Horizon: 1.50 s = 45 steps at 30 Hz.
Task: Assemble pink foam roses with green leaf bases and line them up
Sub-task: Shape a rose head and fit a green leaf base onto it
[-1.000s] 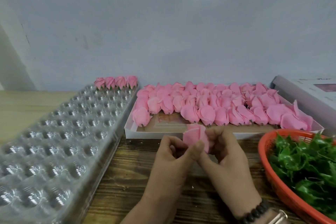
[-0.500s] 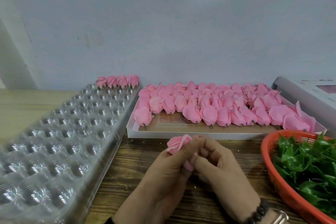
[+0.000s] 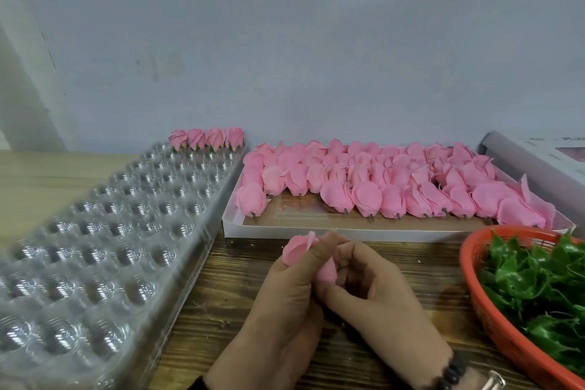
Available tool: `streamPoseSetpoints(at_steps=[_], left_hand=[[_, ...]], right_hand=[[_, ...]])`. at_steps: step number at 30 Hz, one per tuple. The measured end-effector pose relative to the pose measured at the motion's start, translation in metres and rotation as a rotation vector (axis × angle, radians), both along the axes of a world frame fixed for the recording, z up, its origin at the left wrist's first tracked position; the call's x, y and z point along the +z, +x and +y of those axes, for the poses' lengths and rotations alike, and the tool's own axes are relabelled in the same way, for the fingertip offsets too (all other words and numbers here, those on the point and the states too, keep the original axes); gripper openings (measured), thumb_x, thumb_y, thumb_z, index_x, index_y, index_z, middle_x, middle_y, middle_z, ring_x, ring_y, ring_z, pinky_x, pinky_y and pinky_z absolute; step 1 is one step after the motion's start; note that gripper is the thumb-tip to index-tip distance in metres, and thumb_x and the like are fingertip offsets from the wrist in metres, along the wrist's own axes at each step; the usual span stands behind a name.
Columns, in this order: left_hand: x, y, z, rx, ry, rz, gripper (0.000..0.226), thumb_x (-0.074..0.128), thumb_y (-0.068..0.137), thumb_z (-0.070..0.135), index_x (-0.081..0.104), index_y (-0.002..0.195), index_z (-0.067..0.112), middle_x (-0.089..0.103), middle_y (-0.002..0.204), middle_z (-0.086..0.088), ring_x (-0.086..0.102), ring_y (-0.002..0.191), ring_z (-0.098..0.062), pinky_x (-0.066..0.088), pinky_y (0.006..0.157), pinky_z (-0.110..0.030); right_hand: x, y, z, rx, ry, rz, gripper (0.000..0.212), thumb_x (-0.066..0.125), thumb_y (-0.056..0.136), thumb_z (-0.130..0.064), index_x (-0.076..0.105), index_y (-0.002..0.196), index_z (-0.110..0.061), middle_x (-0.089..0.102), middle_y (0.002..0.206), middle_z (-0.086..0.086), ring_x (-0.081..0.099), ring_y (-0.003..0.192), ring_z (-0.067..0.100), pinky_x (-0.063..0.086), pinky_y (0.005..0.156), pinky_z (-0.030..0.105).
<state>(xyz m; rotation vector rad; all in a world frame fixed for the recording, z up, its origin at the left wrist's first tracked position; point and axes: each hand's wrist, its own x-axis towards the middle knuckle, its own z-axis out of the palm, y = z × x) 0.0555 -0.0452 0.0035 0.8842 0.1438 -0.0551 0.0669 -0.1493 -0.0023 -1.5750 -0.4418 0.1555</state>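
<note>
Working a single pink foam rose (image 3: 297, 248) between both hands, low at near centre above the wooden counter (image 3: 421, 266). The left hand (image 3: 285, 304) is curled round the bloom, thumb laid over its petals, so that the head points up and to the left; the grip is narrow and closed on the flower. The right hand (image 3: 376, 291) is curled at the rose's lower end, fingertips pinched in close, probably on the stem or base; what exactly is pinched cannot be told, since the fingers hide it. No green leaf is seen on this rose, so seating of the leaf base is judged to be in hand or just ahead.

Placement is noted as serving the work. The orange basket (image 3: 474, 288) of green leaf bases (image 3: 538, 291) is set at near right, beside the right hand, presumably for short reaches. The white tray (image 3: 285, 233) of unfinished pink blooms (image 3: 364, 187) lies just beyond the hands, stems toward the worker. The clear blister tray (image 3: 104, 247) runs along the left; four finished roses (image 3: 207, 139) stand in its far row, green showing beneath them, so filling is judged to go from far to near and the task to be at an early stage.
</note>
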Motion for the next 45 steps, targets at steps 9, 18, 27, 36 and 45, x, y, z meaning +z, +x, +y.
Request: streamPoseSetpoints(at_steps=[9,18,27,36,45], left_hand=[[0.001,0.004,0.003,0.034,-0.041,0.030,0.020,0.071,0.059,0.026,0.072,0.058,0.006,0.069,0.071,-0.017,0.067,0.060,-0.025,0.054,0.053,-0.032],[-0.001,0.004,0.011,0.057,0.189,-0.091,0.042,0.087,0.048,0.025,0.070,0.076,-0.001,0.063,0.071,-0.015,0.057,0.062,-0.025,0.050,0.050,-0.029],[-0.004,0.005,0.023,0.118,1.125,-0.340,0.066,0.073,0.072,0.006,0.043,0.118,0.043,0.068,0.081,0.006,0.064,0.070,-0.003,0.052,0.065,-0.018],[-0.007,0.003,0.022,-0.051,1.277,-0.472,0.101,0.071,0.075,0.013,0.002,0.134,0.057,0.064,0.080,0.019,0.062,0.074,0.003,0.045,0.067,-0.008],[-0.008,0.004,0.022,0.046,1.109,-0.430,0.097,0.078,0.055,0.030,0.019,0.120,0.069,0.056,0.099,0.017,0.059,0.086,0.002,0.052,0.077,-0.019]], right_hand=[[-0.001,0.001,0.000,0.033,-0.050,0.034,0.018,0.072,0.074,-0.009,0.062,0.088,-0.007,0.062,0.073,0.005,0.054,0.065,0.012,0.049,0.066,0.029],[0.001,0.002,-0.003,0.090,-0.077,0.002,0.011,0.063,0.084,-0.019,0.068,0.080,-0.010,0.063,0.069,0.013,0.054,0.061,0.011,0.045,0.057,0.017],[0.000,0.004,-0.008,-0.022,-0.163,-0.329,0.036,0.069,0.071,-0.020,0.060,0.106,-0.028,0.064,0.103,-0.010,0.056,0.098,-0.002,0.037,0.082,0.005],[0.003,0.006,-0.012,0.030,-0.181,-0.243,0.032,0.075,0.072,-0.001,0.067,0.090,-0.026,0.060,0.078,-0.008,0.054,0.073,0.006,0.047,0.072,0.024],[0.000,0.011,-0.012,-0.106,0.093,-0.071,0.015,0.067,0.076,0.003,0.065,0.075,-0.012,0.059,0.058,-0.004,0.052,0.059,0.008,0.045,0.056,0.018]])
